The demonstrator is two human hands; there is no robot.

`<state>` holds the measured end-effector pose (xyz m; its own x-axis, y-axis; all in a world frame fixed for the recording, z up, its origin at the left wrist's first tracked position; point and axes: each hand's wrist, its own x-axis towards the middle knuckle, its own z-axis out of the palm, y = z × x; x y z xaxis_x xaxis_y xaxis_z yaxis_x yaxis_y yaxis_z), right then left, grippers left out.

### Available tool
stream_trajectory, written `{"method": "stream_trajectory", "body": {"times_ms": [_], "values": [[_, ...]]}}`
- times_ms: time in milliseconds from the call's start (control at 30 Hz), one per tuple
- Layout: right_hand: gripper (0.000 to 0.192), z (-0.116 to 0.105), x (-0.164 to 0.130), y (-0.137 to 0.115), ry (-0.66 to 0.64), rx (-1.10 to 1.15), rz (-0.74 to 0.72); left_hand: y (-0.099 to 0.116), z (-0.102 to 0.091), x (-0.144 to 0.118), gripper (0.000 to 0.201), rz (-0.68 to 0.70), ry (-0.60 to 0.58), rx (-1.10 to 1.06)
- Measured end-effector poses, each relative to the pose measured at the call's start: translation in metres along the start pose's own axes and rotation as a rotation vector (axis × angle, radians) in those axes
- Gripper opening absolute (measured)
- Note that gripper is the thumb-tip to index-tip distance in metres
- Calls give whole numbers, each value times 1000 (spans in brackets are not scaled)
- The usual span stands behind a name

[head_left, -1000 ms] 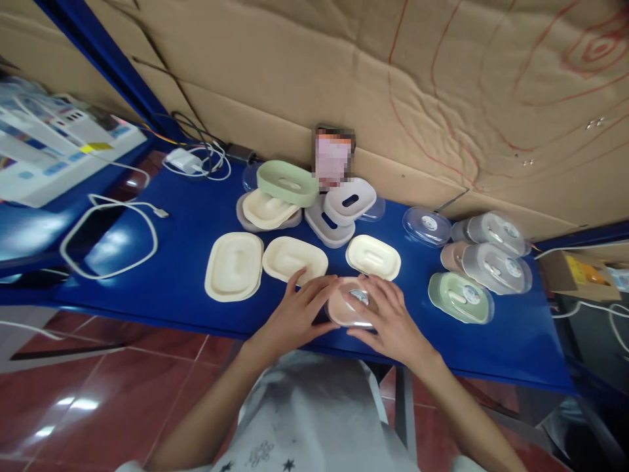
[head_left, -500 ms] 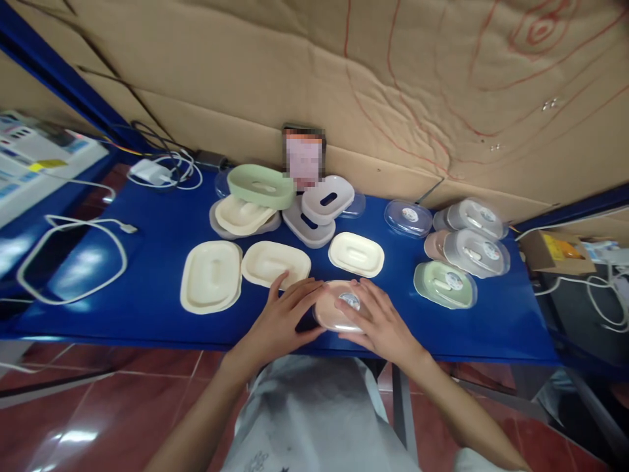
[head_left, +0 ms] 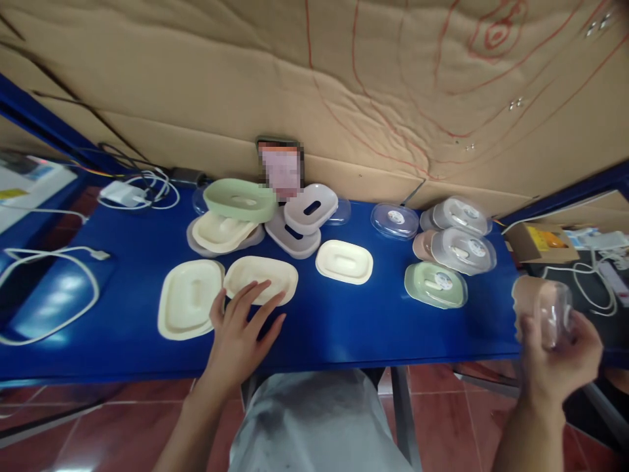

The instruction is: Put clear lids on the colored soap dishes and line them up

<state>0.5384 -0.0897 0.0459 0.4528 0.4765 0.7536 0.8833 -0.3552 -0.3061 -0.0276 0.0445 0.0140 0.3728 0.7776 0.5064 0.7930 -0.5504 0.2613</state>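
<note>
Hands have parted: the right hand [head_left: 557, 354] now grips the pink lidded box [head_left: 543, 309] out past the blue table's [head_left: 344, 328] right end (assembled, seemingly), while the left hand [head_left: 240, 331] rests spread on a cream tray [head_left: 260, 276].

The counter [head_left: 344, 328] has a smooth, glossy blue top that mirrors the light near its left edge. The cream trays [head_left: 189, 307] near its front edge look like matt plastic. The closed boxes [head_left: 435, 285] towards the right edge carry clear, shiny plastic lids, as does the pink box [head_left: 540, 308] in the right hand [head_left: 557, 357]. Behind the back edge stands creased, matt brown cardboard [head_left: 246, 78]. The floor tiles [head_left: 88, 419] are polished red.
</note>
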Motion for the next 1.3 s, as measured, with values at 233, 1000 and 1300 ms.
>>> {"method": "stream_trajectory", "body": {"times_ms": [233,1000,1300], "values": [[79,94,39,30,-172,-99,89,3,-1,4,33,-2,3,68],[54,68,-39,-235,-814,377,-748,56,7,-2,31,117,-209,-217],[31,98,-43,-246,-835,383,-818,32,-3,-8,17,29,-163,-153]]}}
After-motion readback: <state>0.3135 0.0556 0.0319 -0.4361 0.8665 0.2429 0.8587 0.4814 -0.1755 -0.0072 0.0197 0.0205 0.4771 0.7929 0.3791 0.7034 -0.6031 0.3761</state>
